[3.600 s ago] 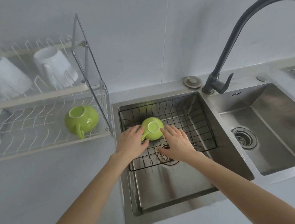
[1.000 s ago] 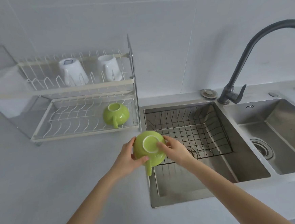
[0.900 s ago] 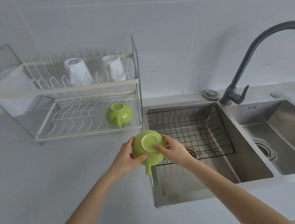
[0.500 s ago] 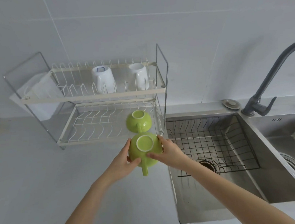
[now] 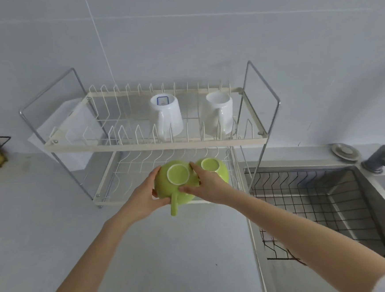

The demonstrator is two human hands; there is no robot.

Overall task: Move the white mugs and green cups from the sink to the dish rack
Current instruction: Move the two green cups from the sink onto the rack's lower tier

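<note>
Head view: the two-tier dish rack [image 5: 154, 144] fills the middle of the frame on the grey counter [image 5: 163, 258], with the steel sink [image 5: 343, 203] and its black wire basket [image 5: 306, 196] to the right. No cup or mug shows in the visible part of the sink, though its near corner is cut off by the right forearm.

On the rack's upper tier two white mugs stand upside down among the tines, one with a blue label on its base [image 5: 166, 118] and a plain one [image 5: 218, 115] to its right, well apart. On the lower tier an inverted green cup [image 5: 214, 169] sits near the right end.

A second green cup [image 5: 177, 182], also base up with its handle pointing toward the person, is carried at the front edge of the lower tier, just beside and apparently touching the placed one. The left hand [image 5: 144, 195] cups its left flank, fingers curled around the bowl; the right hand [image 5: 207, 184] grips the right side, fingers spread over the base and wall.

This looks like the placing step for what may be the last item. Next, the cup needs to go down onto the lower wires left of its twin, level enough not to rock, before both hands let go.
</note>
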